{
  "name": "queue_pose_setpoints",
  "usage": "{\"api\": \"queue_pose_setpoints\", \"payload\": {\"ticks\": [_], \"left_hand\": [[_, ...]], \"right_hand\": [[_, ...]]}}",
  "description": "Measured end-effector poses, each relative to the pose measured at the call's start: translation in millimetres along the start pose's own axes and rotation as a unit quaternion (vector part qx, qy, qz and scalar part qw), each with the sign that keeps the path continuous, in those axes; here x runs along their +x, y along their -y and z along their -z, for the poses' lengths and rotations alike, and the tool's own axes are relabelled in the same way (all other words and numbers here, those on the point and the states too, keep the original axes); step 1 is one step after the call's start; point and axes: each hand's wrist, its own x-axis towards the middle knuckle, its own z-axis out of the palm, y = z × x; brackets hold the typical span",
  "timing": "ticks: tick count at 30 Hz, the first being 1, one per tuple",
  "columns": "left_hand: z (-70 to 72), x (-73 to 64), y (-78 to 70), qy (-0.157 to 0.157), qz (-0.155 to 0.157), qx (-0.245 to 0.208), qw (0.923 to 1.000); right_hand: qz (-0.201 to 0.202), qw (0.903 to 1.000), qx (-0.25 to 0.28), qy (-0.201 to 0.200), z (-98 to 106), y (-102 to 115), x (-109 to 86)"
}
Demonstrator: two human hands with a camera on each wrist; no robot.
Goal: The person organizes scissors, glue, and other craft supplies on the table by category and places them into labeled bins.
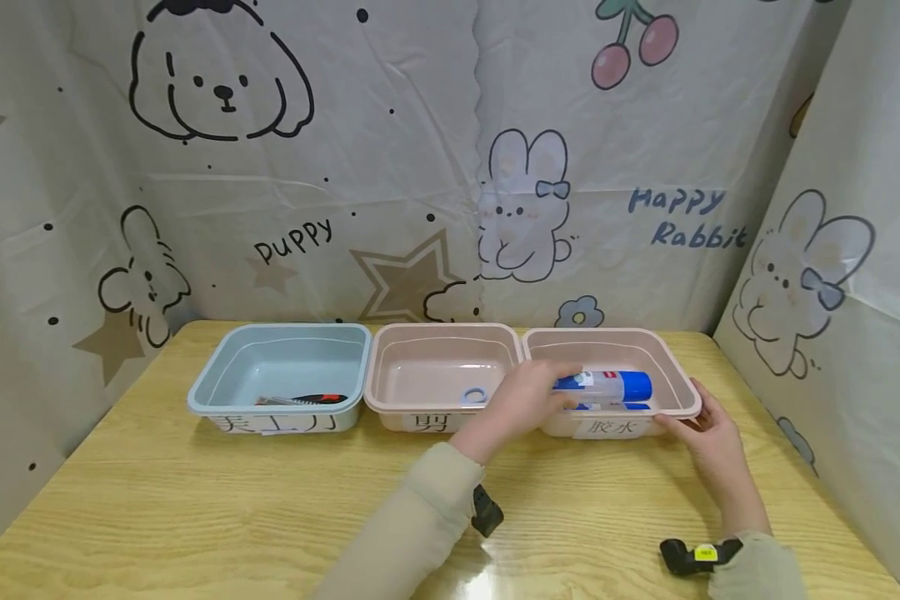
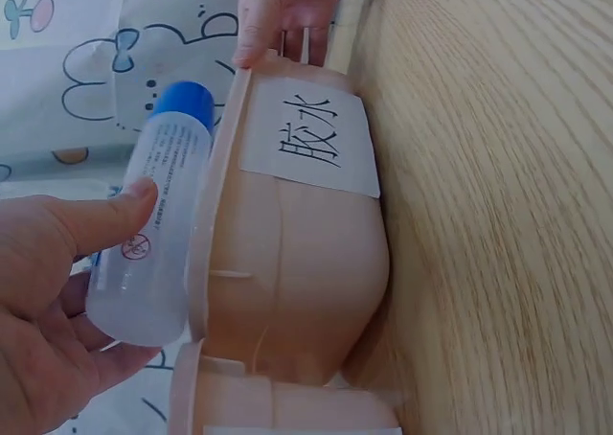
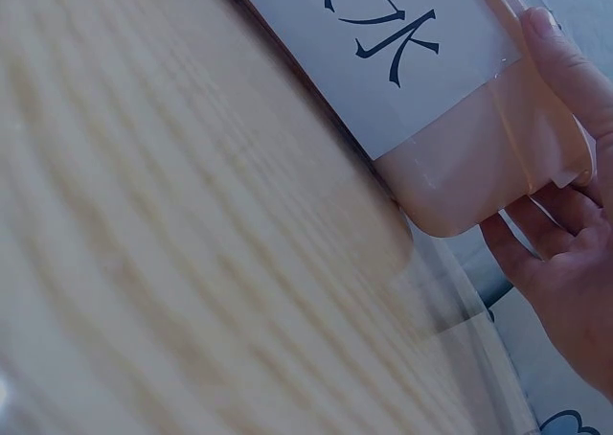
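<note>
My left hand [image 1: 523, 402] holds a clear glue bottle [image 1: 606, 387] with a blue cap, lying sideways over the right pink bin [image 1: 557, 426]. In the left wrist view the thumb presses the front of the bottle [image 2: 158, 234] and the fingers pass behind it. My right hand [image 1: 720, 454] grips the bin's right front corner, thumb at the rim and fingers around the outer side, as the right wrist view shows on the bin wall [image 3: 460, 181]. Blue parts of something inside the bin show beneath the bottle; what they belong to is mostly hidden.
A middle pink bin [image 1: 390, 421] holds a blue ring-shaped handle [image 1: 476, 394]. At the left, a blue bin [image 1: 202, 400] contains a red-and-black cutter [image 1: 321, 399]. All three bins bear paper labels and stand in a row on the wooden table [image 1: 270, 508], before a printed cloth [image 1: 435, 167].
</note>
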Motion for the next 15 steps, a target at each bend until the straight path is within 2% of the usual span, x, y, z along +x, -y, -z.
{"api": "queue_pose_setpoints", "payload": {"ticks": [6,15], "left_hand": [[-5.1,12.6,-2.4,-0.014,-0.016,0.041,0.9989],[-21.0,21.7,0.0,-0.004,0.006,0.026,0.9996]], "right_hand": [[0.008,0.9999,0.005,-0.007,0,1,-0.3],[0.006,0.9999,0.013,-0.001,-1,2,0.4]]}}
